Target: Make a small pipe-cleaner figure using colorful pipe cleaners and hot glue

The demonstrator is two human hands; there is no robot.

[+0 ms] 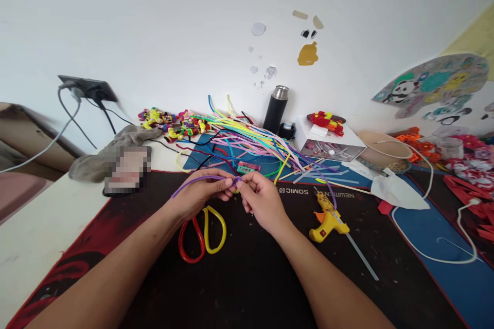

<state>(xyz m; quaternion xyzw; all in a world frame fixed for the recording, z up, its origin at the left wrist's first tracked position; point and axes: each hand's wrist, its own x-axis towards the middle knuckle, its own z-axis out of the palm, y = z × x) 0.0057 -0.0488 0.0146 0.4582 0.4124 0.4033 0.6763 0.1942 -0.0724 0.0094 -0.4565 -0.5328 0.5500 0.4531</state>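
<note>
Both my hands meet above the black mat [247,267], pinching a purple pipe cleaner [193,180]. My left hand [204,193] is closed on it, with one length running back over the hand to the left. My right hand [262,198] grips the purple piece close to the left fingertips, where it looks bent or curled; the fingers hide part of it. Just below my left hand lie scissors with one red handle loop [192,257] and one yellow loop [225,239] on the mat; their blades are hidden.
A yellow glue gun [328,221] with a clear stick lies at right. Behind the hands are a pile of coloured pipe cleaners [254,139], a black flask [276,110] and a drawer box [332,141]. A phone [129,167] lies at left; a white cable [436,259] loops at right.
</note>
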